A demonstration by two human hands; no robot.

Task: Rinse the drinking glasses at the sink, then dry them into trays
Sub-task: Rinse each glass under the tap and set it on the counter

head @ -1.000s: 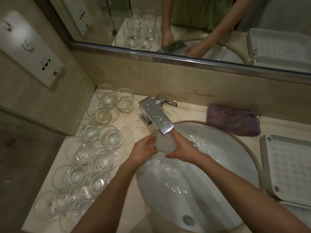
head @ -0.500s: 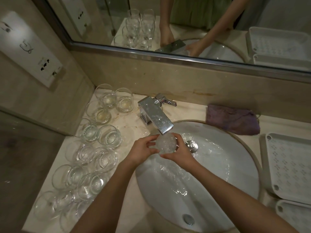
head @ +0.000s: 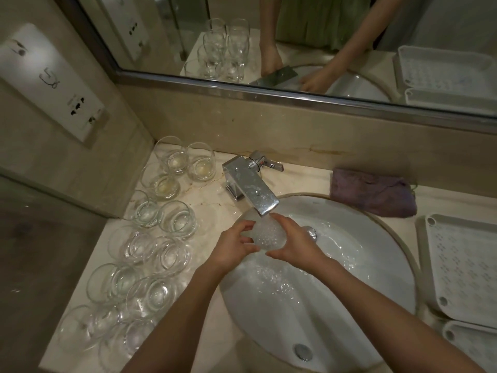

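A clear drinking glass, full of bubbling water, sits right under the chrome faucet above the white sink. My left hand grips its left side with curled fingers. My right hand holds the right side. Water runs from the spout into the glass and spills down into the basin. Several more clear glasses stand in two rows on the marble counter to the left of the sink.
Two white perforated trays lie right of the sink, one behind the other. A folded purple cloth lies behind the basin. A mirror runs along the back wall; a socket panel is on the left wall.
The glass stays under the running water between both hands. It has turned slightly and filled with more bubbles; the hands shifted a little around it.
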